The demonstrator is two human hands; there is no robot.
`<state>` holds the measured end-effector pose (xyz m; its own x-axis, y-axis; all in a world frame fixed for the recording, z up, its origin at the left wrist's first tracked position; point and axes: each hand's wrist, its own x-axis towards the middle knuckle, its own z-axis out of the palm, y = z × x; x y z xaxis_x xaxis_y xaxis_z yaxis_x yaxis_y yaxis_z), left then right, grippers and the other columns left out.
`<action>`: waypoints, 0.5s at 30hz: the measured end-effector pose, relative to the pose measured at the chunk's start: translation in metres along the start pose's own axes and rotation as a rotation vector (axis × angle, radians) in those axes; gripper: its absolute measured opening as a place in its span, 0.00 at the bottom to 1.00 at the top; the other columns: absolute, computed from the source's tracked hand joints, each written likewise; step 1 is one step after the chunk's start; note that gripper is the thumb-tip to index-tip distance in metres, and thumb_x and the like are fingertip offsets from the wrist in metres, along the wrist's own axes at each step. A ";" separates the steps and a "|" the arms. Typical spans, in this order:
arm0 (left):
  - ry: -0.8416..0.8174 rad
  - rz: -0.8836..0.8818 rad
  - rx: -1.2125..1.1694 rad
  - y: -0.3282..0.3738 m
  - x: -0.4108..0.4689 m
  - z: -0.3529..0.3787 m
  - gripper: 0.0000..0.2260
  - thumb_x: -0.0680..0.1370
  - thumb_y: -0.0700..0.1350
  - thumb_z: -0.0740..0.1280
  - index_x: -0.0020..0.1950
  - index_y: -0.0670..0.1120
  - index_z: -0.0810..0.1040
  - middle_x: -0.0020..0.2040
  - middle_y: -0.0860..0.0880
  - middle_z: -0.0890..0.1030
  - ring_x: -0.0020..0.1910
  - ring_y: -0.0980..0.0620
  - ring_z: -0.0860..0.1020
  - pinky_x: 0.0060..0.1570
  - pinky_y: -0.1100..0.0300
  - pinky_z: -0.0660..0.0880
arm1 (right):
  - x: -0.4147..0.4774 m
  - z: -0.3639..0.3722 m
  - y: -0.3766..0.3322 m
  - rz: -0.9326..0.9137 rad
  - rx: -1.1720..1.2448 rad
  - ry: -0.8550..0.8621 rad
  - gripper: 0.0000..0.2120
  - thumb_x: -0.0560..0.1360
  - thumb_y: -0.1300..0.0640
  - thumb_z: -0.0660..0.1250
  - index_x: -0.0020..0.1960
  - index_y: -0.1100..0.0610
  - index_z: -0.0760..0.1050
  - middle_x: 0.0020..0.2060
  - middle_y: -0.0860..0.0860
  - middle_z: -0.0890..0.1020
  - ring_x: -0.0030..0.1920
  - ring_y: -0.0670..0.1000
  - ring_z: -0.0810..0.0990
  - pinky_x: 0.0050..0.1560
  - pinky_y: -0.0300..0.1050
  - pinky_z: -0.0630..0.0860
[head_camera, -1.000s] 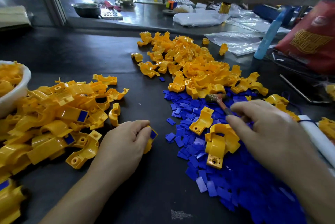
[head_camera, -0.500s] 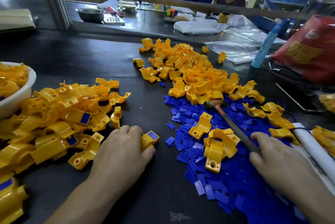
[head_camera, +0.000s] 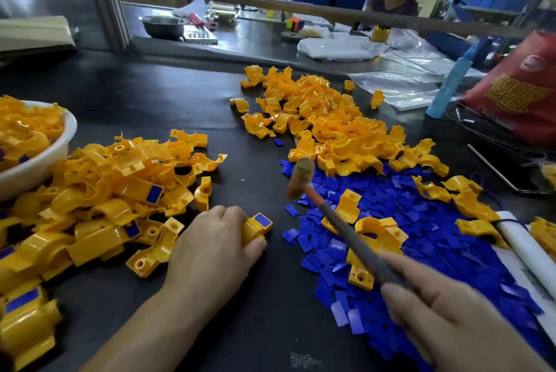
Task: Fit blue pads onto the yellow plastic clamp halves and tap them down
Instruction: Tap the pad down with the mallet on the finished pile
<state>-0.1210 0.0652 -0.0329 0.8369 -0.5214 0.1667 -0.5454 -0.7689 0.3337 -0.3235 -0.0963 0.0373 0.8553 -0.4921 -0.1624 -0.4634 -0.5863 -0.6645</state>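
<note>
My left hand point(head_camera: 210, 248) holds a yellow clamp half point(head_camera: 255, 228) against the black table, its blue pad point(head_camera: 262, 220) facing up at the free end. My right hand point(head_camera: 445, 311) grips the handle of a small hammer point(head_camera: 301, 174), whose head hangs in the air above and to the right of that clamp half. Loose blue pads point(head_camera: 421, 239) lie heaped on the right with a few clamp halves on them. A pile of bare yellow clamp halves point(head_camera: 331, 125) lies behind. Padded clamp halves point(head_camera: 120, 191) are heaped at the left.
A white bowl point(head_camera: 45, 161) of yellow parts stands at the left edge. A red bag point(head_camera: 517, 89), a light blue bottle point(head_camera: 448, 86) and plastic bags sit at the back right. A white roll point(head_camera: 529, 248) lies at the right. A person sits behind the far bench.
My right hand has picked the hammer up off the blue pads and raised its head toward the clamp half. My left hand has set the padded clamp half flat on the table.
</note>
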 end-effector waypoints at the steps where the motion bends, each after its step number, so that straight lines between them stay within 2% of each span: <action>1: 0.002 0.002 0.000 0.000 0.000 0.000 0.22 0.74 0.67 0.64 0.63 0.58 0.72 0.55 0.59 0.75 0.56 0.58 0.73 0.44 0.64 0.67 | -0.002 0.005 -0.001 0.000 -0.018 -0.014 0.10 0.78 0.46 0.58 0.53 0.29 0.65 0.41 0.31 0.78 0.38 0.34 0.78 0.34 0.29 0.72; 3: 0.007 0.004 0.002 0.000 0.000 0.001 0.21 0.74 0.67 0.64 0.63 0.58 0.72 0.55 0.59 0.75 0.55 0.58 0.72 0.43 0.63 0.67 | -0.004 0.013 -0.004 0.006 -0.140 -0.021 0.11 0.78 0.42 0.55 0.52 0.25 0.57 0.41 0.37 0.80 0.43 0.32 0.77 0.44 0.26 0.72; 5: 0.008 0.002 0.006 0.000 0.001 0.001 0.21 0.74 0.67 0.63 0.63 0.58 0.72 0.54 0.59 0.75 0.55 0.58 0.72 0.44 0.63 0.68 | -0.005 0.017 -0.007 0.009 -0.273 -0.042 0.11 0.78 0.39 0.51 0.51 0.23 0.50 0.42 0.35 0.77 0.46 0.32 0.75 0.51 0.24 0.69; 7: 0.009 -0.001 0.002 0.000 0.001 0.002 0.21 0.74 0.66 0.64 0.63 0.58 0.72 0.55 0.59 0.74 0.55 0.58 0.72 0.44 0.63 0.69 | -0.006 0.018 -0.006 0.000 -0.302 -0.039 0.11 0.78 0.37 0.50 0.51 0.22 0.48 0.44 0.34 0.77 0.49 0.31 0.74 0.55 0.24 0.67; 11: 0.015 0.014 0.010 0.000 0.001 0.002 0.21 0.75 0.66 0.63 0.62 0.58 0.72 0.54 0.59 0.75 0.55 0.58 0.72 0.43 0.64 0.68 | -0.009 0.024 0.001 -0.046 -0.332 -0.033 0.17 0.75 0.36 0.44 0.57 0.22 0.38 0.48 0.24 0.73 0.52 0.22 0.66 0.50 0.19 0.64; 13: 0.011 0.013 0.004 -0.001 0.001 0.002 0.20 0.75 0.66 0.63 0.62 0.58 0.73 0.53 0.59 0.74 0.54 0.58 0.72 0.43 0.63 0.69 | -0.007 0.027 0.001 -0.066 -0.383 -0.059 0.20 0.77 0.37 0.43 0.64 0.26 0.37 0.46 0.31 0.75 0.54 0.28 0.71 0.51 0.19 0.64; 15: 0.008 0.016 -0.002 0.000 0.001 0.002 0.20 0.75 0.65 0.64 0.62 0.57 0.73 0.53 0.58 0.74 0.54 0.57 0.72 0.44 0.62 0.69 | -0.004 0.024 -0.001 -0.081 -0.372 -0.066 0.20 0.79 0.39 0.46 0.67 0.28 0.42 0.46 0.32 0.73 0.51 0.31 0.73 0.53 0.20 0.64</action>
<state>-0.1198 0.0641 -0.0345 0.8282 -0.5307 0.1800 -0.5589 -0.7595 0.3328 -0.3211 -0.0786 0.0213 0.9000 -0.3993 -0.1747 -0.4359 -0.8210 -0.3687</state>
